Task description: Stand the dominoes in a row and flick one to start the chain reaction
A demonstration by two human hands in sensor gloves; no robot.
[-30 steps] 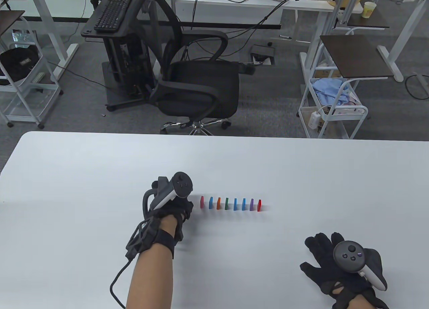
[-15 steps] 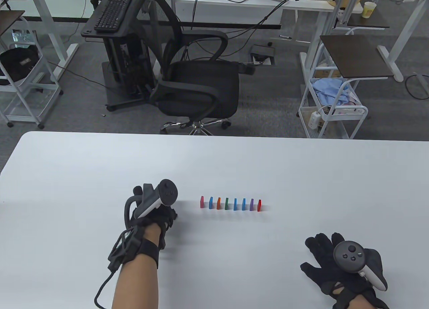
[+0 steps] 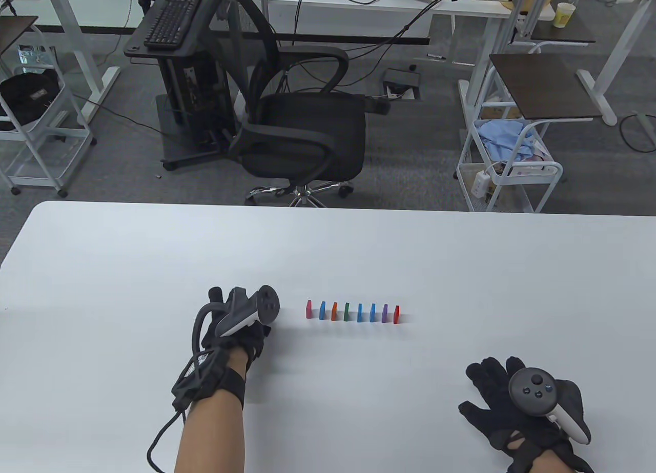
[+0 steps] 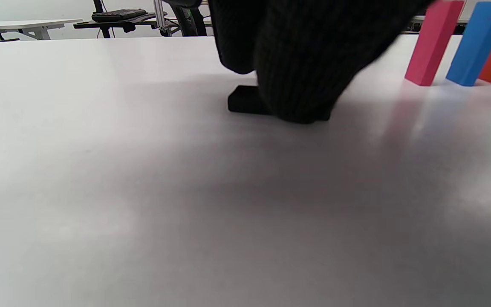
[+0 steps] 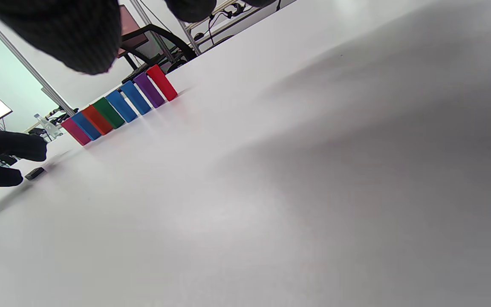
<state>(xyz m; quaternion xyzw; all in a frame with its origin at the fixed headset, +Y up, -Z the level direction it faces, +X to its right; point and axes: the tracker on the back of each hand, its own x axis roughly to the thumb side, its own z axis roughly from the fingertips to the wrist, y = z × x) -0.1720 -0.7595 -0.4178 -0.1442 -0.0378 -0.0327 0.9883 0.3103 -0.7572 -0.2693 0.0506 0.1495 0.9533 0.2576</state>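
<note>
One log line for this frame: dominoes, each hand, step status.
dominoes: eight upright in a row | left hand: beside pink end domino, not touching | right hand: flat on table, apart | flick: not yet done

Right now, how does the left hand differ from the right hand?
The left hand sits beside the pink end of the domino row, fingers curled; the right hand lies flat and spread, far from the row. Both wear black gloves, carry trackers and hold nothing.
</note>
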